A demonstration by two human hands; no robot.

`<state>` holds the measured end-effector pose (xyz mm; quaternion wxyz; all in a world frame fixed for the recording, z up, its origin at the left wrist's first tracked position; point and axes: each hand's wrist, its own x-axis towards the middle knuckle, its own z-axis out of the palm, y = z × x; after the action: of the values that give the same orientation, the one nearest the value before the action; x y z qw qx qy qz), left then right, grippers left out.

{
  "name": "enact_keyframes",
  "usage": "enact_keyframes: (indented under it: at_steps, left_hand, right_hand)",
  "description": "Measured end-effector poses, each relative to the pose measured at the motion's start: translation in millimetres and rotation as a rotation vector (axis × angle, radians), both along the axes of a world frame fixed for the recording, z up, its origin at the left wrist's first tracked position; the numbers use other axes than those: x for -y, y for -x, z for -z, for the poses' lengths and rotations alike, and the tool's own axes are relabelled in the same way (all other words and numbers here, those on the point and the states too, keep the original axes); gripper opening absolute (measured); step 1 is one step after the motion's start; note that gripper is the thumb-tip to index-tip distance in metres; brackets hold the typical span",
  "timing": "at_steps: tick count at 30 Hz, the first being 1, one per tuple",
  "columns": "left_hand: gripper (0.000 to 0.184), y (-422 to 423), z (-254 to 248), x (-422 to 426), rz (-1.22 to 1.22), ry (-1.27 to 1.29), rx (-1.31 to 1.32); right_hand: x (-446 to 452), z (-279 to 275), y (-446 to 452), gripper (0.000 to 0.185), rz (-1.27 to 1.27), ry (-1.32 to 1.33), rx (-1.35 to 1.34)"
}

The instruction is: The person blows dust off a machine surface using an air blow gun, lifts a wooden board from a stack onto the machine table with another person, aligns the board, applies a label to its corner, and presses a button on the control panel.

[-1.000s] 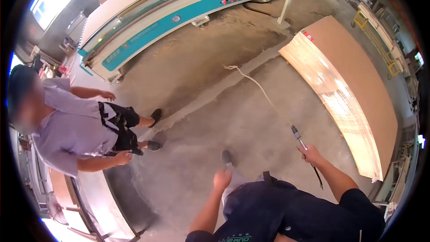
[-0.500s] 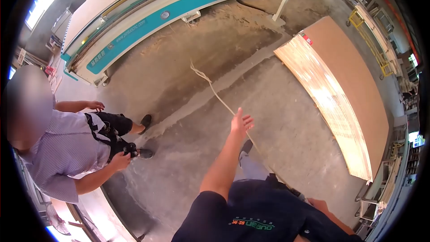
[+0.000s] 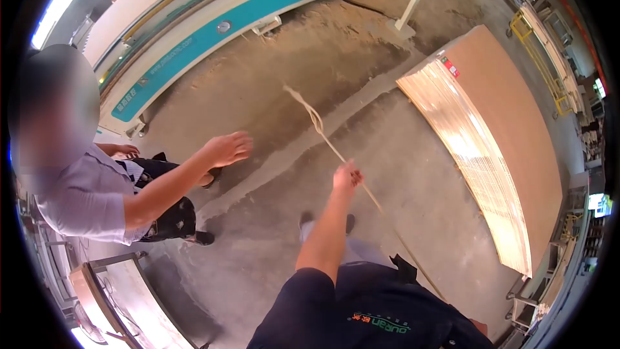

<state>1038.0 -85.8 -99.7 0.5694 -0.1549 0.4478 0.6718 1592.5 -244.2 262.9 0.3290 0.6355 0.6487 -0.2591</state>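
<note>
In the head view my left hand [image 3: 349,176] reaches forward over the concrete floor, its fingers curled closed on a thin pale rope [image 3: 384,212]. Beyond the hand the rope runs away to a looped, twisted end; behind it, the line slants down past the waist of my dark shirt. Only a small patch of my right hand or forearm [image 3: 479,327] shows at the shirt's lower right edge, and its fingers are hidden.
A person [image 3: 84,187] stands at left, one arm stretched toward the rope. A long white and teal machine [image 3: 223,27] crosses the back. At right lies a stack of brown boards [image 3: 510,136], with a yellow cart [image 3: 533,58] behind. A table [image 3: 129,304] stands lower left.
My left hand has gone from open fingers to curled ones at the rope. The rope's looped end has shifted right. The other person has stepped closer and raised an arm. My right hand is less visible.
</note>
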Motion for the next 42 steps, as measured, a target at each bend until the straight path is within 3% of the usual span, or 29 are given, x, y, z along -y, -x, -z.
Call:
enact_keyframes:
  at_steps: [2,6,8,12,15,18,21,24,33,37,39,42]
  left_hand:
    - [0.039,49.4,-5.6,-37.5,-0.053,0.234,0.030]
    - [0.037,127.8,22.4,-63.7,-0.260,0.291,-0.014]
    - [0.031,160.3,34.1,-64.1,-0.376,0.327,0.123]
    - [0.034,203.1,35.2,-54.9,-0.245,0.500,0.076]
    - [0.029,217.0,47.2,-50.1,-0.230,0.499,-0.034]
    - [0.025,226.9,85.7,-38.4,-0.060,0.503,-0.344]
    - [0.025,235.1,75.3,-29.6,-0.082,0.519,-0.670]
    - [0.021,255.2,93.8,-29.7,-0.209,0.300,-0.435]
    - [0.034,280.1,3.3,-28.1,-0.539,0.056,-0.210]
    - [0.020,281.5,9.1,-3.9,-0.473,-0.112,-0.163]
    - [0.020,283.7,32.8,7.6,-0.497,-0.269,-0.184]
    - [0.024,285.2,16.4,28.5,-0.416,-0.394,-0.164]
  right_hand:
    - [-5.3,-16.2,15.8,0.033,0.030,0.007,0.060]
    - [-1.8,-37.7,48.6,0.033,0.076,0.040,0.142]
    - [-2.5,-44.0,67.5,0.033,0.095,0.064,0.185]
    - [-7.1,-51.9,102.7,0.033,0.125,0.109,0.230]
    - [-10.9,-52.2,122.6,0.034,0.132,0.139,0.251]
    - [-14.0,-50.1,137.3,0.034,0.135,0.156,0.266]
    - [-14.7,-47.8,146.5,0.034,0.142,0.167,0.267]
    - [-13.6,-44.2,152.2,0.034,0.150,0.166,0.256]
    - [-13.9,-9.7,147.6,0.035,0.150,0.144,0.166]
    - [-21.3,12.5,142.9,0.036,0.131,0.113,0.116]
    - [-35.1,28.7,152.7,0.037,0.190,0.078,0.149]
    - [-41.8,48.1,154.7,0.039,0.208,0.033,0.044]
